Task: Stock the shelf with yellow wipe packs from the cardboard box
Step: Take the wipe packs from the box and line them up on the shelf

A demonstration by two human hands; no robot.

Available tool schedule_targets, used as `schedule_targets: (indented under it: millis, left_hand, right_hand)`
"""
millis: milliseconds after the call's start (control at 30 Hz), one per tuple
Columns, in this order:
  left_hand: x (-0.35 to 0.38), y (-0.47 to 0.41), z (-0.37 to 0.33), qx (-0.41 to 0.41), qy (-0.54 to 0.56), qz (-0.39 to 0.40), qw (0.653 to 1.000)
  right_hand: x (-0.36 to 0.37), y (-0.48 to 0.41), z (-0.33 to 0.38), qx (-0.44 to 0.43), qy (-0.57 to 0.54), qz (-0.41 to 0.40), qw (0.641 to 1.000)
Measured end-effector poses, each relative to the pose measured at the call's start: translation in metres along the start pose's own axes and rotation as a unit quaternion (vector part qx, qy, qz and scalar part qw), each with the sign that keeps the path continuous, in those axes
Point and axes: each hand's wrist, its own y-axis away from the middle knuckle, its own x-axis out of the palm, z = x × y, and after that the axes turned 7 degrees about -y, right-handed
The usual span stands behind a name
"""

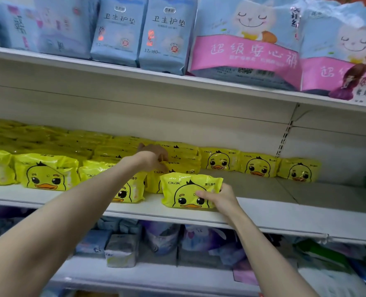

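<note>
Shelf is filling at frame left, right part mostly bare (box unseen); right hand is gripping a pack, left hand is pinching the stack.

The fingertips of the left hand are hidden among the stacked yellow packs. The lower goods are blurred; the blue packs are cut off above.

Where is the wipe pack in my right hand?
Head view, centre: the pack stands on the middle shelf, front edge, gripped by the right hand, beside the yellow stacks.
</note>
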Motion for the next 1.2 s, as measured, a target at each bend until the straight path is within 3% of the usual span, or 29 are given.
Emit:
schedule_targets:
  millis: [233,433,633,933,1200]
  left_hand:
    - [-0.010,0.018,0.019,-0.001,0.232,-0.039,0.972]
    - [-0.016,0.039,0.017,0.045,0.146,0.030,0.988]
    - [-0.001,0.036,0.013,0.019,-0.038,0.023,0.999]
    - [0.000,0.033,0.008,0.042,0.022,0.034,0.998]
    - [-0.001,0.026,0.006,0.051,-0.010,0.026,0.998]
  right_hand:
    - [0.017,-0.007,-0.006,0.016,-0.025,0.007,1.000]
    - [0.030,-0.013,-0.004,0.019,0.010,0.011,1.000]
    - [0.035,-0.012,-0.004,0.015,0.048,-0.014,0.999]
    - [0.032,-0.006,-0.005,0.011,0.028,-0.008,1.000]
    - [0.038,-0.015,-0.012,0.005,0.069,-0.033,0.997]
